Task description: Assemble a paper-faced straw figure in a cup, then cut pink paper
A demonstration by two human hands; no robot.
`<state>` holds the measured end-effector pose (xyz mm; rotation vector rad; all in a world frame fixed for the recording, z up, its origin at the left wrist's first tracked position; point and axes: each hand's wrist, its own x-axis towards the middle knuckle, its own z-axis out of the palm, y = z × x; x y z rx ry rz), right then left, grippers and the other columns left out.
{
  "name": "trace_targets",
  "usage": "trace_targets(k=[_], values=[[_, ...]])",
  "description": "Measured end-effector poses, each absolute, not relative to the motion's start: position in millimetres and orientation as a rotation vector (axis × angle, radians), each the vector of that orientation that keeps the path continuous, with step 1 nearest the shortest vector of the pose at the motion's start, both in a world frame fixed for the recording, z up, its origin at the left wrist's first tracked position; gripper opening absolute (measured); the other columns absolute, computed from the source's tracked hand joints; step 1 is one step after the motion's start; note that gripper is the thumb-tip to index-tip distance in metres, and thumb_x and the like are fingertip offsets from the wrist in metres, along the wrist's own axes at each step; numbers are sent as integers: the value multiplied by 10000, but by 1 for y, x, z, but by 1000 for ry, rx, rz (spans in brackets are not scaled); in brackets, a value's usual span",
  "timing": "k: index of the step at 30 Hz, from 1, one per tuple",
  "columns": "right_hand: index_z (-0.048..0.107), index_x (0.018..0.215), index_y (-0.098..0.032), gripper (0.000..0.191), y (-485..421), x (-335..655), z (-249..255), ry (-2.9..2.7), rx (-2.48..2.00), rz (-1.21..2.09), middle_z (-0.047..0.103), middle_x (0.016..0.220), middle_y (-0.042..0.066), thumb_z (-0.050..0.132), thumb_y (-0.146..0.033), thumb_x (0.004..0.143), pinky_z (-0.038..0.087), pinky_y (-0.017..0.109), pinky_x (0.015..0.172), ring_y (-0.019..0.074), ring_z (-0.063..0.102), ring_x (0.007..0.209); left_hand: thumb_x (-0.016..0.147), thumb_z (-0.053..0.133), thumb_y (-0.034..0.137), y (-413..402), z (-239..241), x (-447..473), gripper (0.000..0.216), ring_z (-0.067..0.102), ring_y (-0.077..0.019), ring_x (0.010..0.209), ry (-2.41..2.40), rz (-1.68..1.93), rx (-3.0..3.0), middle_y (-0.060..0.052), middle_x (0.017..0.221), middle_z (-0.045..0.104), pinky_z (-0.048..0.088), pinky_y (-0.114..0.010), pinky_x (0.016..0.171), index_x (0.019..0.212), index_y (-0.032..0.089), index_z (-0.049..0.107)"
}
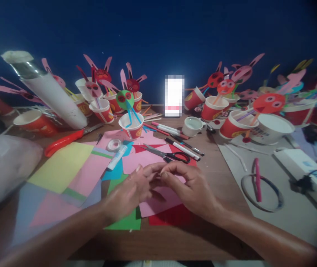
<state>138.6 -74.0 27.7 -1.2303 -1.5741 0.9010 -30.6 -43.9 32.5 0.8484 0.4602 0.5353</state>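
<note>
Over the colored paper, my two hands meet fingertip to fingertip. My left hand (132,191) is slightly blurred, with its fingers stretched toward the right and the thumb raised apart. Thumb and forefinger of my right hand (196,191) are pinched at the left fingertips. Whatever sits in that pinch, if anything, is too small to make out. Below the hands lie pink paper (158,204), green paper (129,218) and red paper (172,217). Just beyond them rest black-handled scissors (166,152), a glue stick (117,157) and a roll of clear tape (114,145).
A paper cup with a green paper face (130,126) stands ahead, among several similar cups. Markers (182,148), a white mug (192,127) and a lit phone (174,94) are near the back. Left lies a red-handled knife (64,142); right, a power strip (306,178).
</note>
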Motion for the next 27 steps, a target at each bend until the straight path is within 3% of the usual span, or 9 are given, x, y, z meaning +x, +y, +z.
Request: trace_targets(k=[4,7,16,27], values=[[612,751,-179,144,-71,140,26,-1393,-1217,1175,619,665,-20,547,-244,862,433,200,571,97,553,612,835,590,336,-35,31,-38,235,580,-171,893,815,708,1159,-52,1019,620,452,-271,770,1026,214,650],[627,761,-178,141,-70,140,22,-1354,-1200,1264,611,658,-21,554,-255,856,434,192,563,93,542,605,807,606,219,-32,34,-39,97,544,-105,698,975,761,1375,-13,853,592,431,-215,650,852,182,683],[612,714,-168,158,-73,136,21,-1432,-1249,1198,604,636,-24,557,-243,841,429,191,561,90,540,595,803,615,199,-37,28,-40,75,559,-140,761,843,865,1676,-26,809,574,442,-240,647,832,180,681],[621,723,-167,137,-72,134,17,-1452,-1238,1209,592,606,-36,567,-217,839,418,179,541,83,531,569,797,571,147,-36,34,-39,129,531,-117,668,926,883,1739,-13,723,566,429,-228,599,670,158,593]])
